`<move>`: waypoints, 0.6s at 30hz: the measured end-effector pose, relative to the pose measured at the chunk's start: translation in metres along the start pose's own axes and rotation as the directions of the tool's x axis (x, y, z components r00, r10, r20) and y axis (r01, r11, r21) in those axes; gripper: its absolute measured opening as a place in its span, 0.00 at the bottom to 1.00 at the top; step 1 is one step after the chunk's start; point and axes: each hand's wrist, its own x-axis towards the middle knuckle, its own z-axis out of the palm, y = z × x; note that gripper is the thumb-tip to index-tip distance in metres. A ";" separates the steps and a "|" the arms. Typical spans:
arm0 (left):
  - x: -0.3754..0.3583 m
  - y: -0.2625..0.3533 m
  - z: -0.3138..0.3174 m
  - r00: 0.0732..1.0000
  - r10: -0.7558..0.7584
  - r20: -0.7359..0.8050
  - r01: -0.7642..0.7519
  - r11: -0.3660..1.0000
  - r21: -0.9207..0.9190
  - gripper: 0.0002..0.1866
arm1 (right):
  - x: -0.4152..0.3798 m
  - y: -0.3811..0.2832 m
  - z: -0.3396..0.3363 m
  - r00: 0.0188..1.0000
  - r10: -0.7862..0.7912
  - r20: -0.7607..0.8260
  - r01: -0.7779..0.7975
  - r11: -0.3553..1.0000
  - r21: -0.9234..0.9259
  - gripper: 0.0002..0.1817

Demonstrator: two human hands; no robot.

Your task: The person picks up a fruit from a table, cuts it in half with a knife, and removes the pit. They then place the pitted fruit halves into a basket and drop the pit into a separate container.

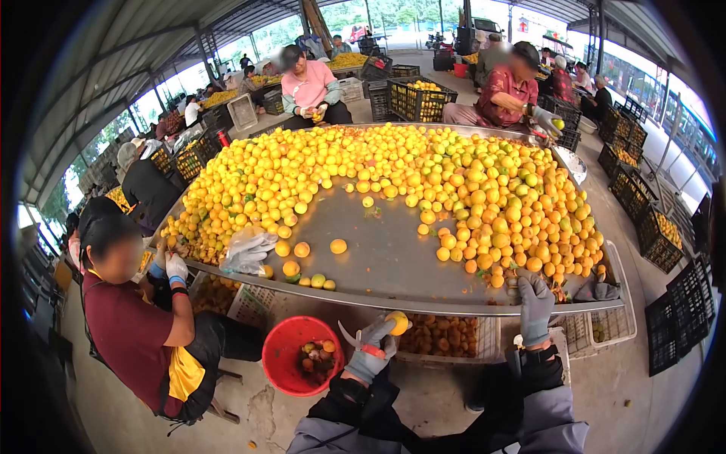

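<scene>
My left hand (370,352), in a grey glove, is closed round a yellow fruit (398,323) and a curved blade with a red-orange part, in front of the table's near edge. My right hand (535,303), gloved in grey, rests at the near rim of the metal table (363,265), beside the right-hand heap of fruit (499,197). Its fingers point up over the rim; whether they hold anything is hidden. A loose fruit (338,246) lies on the bare metal between the heaps.
A red bucket (291,333) with fruit scraps stands left of my legs. Crates of fruit (439,337) sit under the table. A co-worker (128,318) sits close at the left; two more sit across the table. Black crates (681,314) stand at the right.
</scene>
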 end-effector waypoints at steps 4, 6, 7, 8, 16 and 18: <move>0.009 -0.013 -0.029 0.996 -0.085 0.026 0.089 0.981 -0.173 0.09 | -0.041 -0.017 -0.005 0.999 0.033 -0.039 -0.026 0.984 0.176 0.11; -0.001 -0.007 -0.028 0.984 -0.176 -0.035 0.154 0.930 -0.335 0.13 | -0.056 -0.020 -0.038 0.994 -0.015 -0.111 0.022 0.997 0.068 0.12; 0.004 -0.013 -0.043 0.990 -0.141 -0.010 0.132 0.946 -0.295 0.13 | -0.062 -0.027 -0.060 0.990 -0.055 -0.127 0.051 0.998 -0.034 0.12; -0.002 -0.004 -0.033 0.991 -0.132 0.035 0.136 0.949 -0.284 0.14 | -0.070 -0.036 -0.080 0.984 -0.067 -0.168 0.066 0.998 -0.010 0.12; 0.001 -0.003 -0.053 0.979 -0.111 0.173 0.151 0.961 -0.233 0.20 | -0.171 0.048 -0.276 0.722 0.164 -0.672 -0.297 0.951 -0.087 0.11; 0.004 -0.003 -0.056 0.979 -0.110 0.170 0.148 0.960 -0.236 0.20 | -0.205 0.083 -0.300 0.616 0.270 -0.740 -0.437 0.899 -0.037 0.10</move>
